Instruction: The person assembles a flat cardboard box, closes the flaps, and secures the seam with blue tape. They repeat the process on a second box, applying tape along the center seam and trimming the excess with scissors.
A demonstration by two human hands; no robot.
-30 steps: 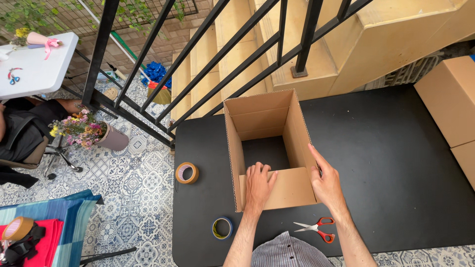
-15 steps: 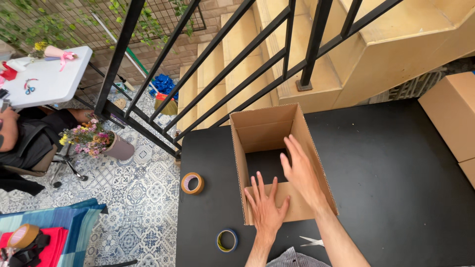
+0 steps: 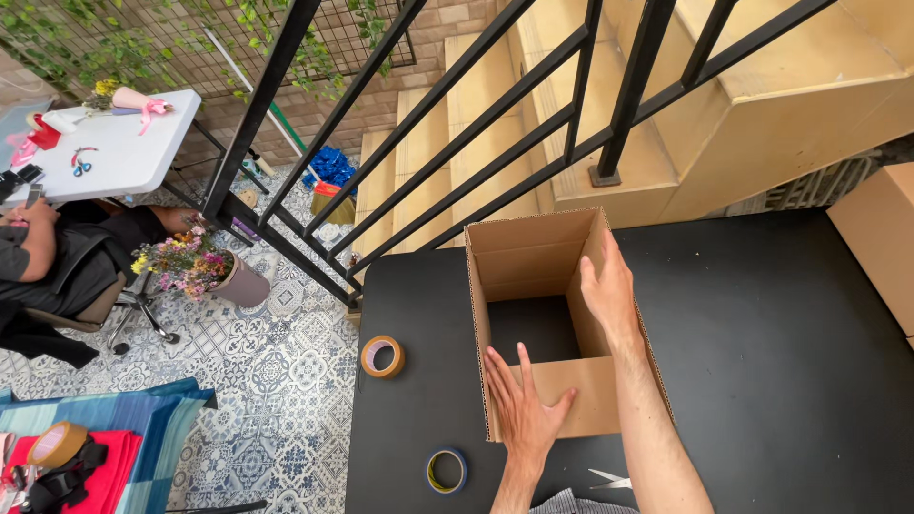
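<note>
An open brown cardboard box [image 3: 528,252] stands on a black table [image 3: 762,362], its top flaps raised. My left hand [image 3: 522,411] lies flat, fingers spread, on the near flap. My right hand [image 3: 609,286] rests open against the inside of the right flap. Neither hand holds anything. A brown tape roll [image 3: 382,356] lies on the table left of the box. A blue-rimmed tape roll [image 3: 446,470] lies near the front edge, left of my left wrist. The tips of a pair of scissors [image 3: 609,479] show between my forearms.
Black railing bars [image 3: 609,105] and tan stairs [image 3: 762,105] rise behind the table. More cardboard boxes [image 3: 881,238] stand at the right. Below left lie a tiled floor, a flower pot [image 3: 205,266], a seated person [image 3: 48,257] and a white table [image 3: 105,152].
My view has shifted left and forward. My right hand moved up along the right flap to its upper part. My left hand stayed spread on the near flap.
</note>
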